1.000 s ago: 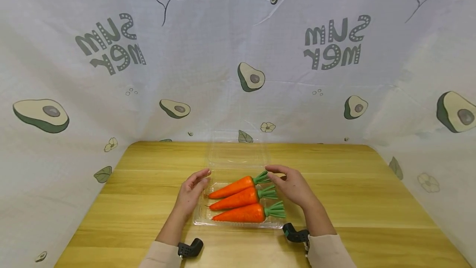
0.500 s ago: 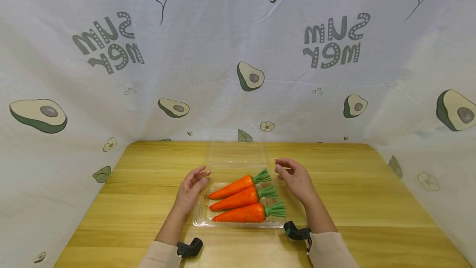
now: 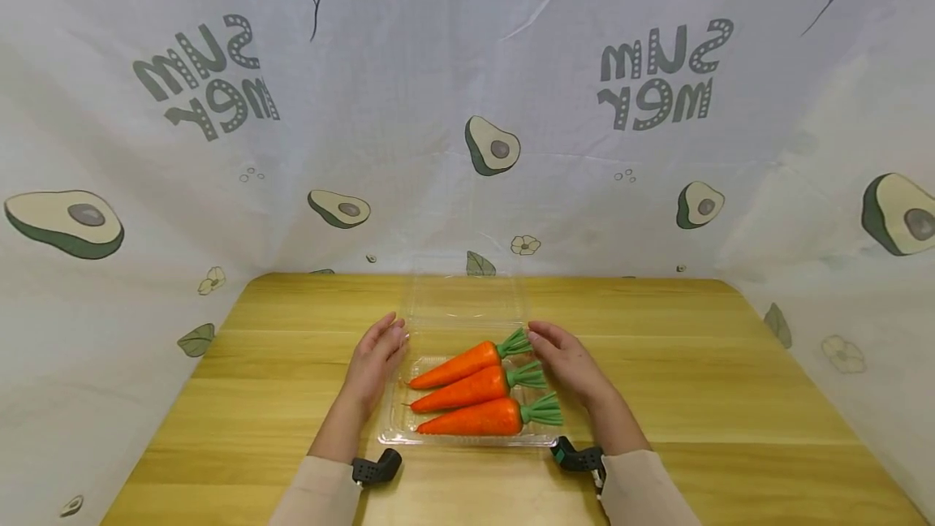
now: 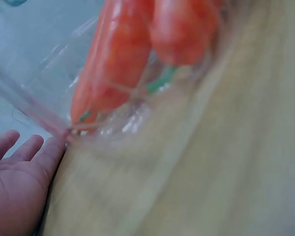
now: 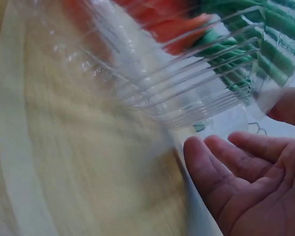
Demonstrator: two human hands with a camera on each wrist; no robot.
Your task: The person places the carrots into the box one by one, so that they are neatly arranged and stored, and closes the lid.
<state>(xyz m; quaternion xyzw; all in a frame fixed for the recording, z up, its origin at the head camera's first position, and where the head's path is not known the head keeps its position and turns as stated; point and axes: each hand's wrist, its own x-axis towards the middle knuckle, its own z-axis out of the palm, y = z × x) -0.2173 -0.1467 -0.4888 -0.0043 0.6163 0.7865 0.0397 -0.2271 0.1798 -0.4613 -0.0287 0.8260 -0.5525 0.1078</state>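
Three orange carrots with green tops, the back carrot, the middle carrot and the front carrot, lie side by side in a clear plastic clamshell box. Its transparent lid is folded back behind it. My left hand is at the box's left rear corner; in the left wrist view its extended fingertips meet the plastic edge. By the right rear corner is my right hand, fingers loosely bent. The right wrist view shows its thumb against the ribbed box wall.
The box stands on a wooden table that extends to both sides. A white cloth printed with avocados hangs behind and at the sides. A black wrist camera is strapped to each forearm.
My right hand first moved out from the box, then came back in to its right rear corner. My left fingers straightened and shifted slightly up. Box and carrots stay put.
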